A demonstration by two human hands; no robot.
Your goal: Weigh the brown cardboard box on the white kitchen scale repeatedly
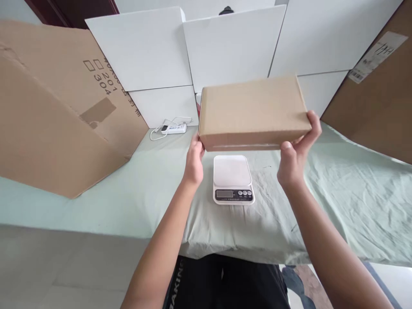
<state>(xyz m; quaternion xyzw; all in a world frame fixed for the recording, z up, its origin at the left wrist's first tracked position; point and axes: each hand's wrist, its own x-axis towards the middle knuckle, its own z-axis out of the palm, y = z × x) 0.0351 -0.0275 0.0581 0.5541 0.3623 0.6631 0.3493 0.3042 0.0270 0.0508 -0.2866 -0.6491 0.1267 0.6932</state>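
A closed brown cardboard box (252,109) is held up in the air between my two hands. My left hand (194,159) grips its lower left end, with some fingers hidden behind and under it. At the lower right corner my right hand (298,150) is closed on the box, thumb at the front and a finger along the right end. Below the box, a white digital scale (231,171) lies on the pale green cloth (270,223). The scale's display is dark, and nothing rests on its platform.
A white power strip (174,128) with a coiled cable lies at the back left. White panels (231,51) stand behind. Large cardboard sheets flank the surface, one on the left (48,107) and one on the right (376,98). The cloth's front edge hangs near my legs.
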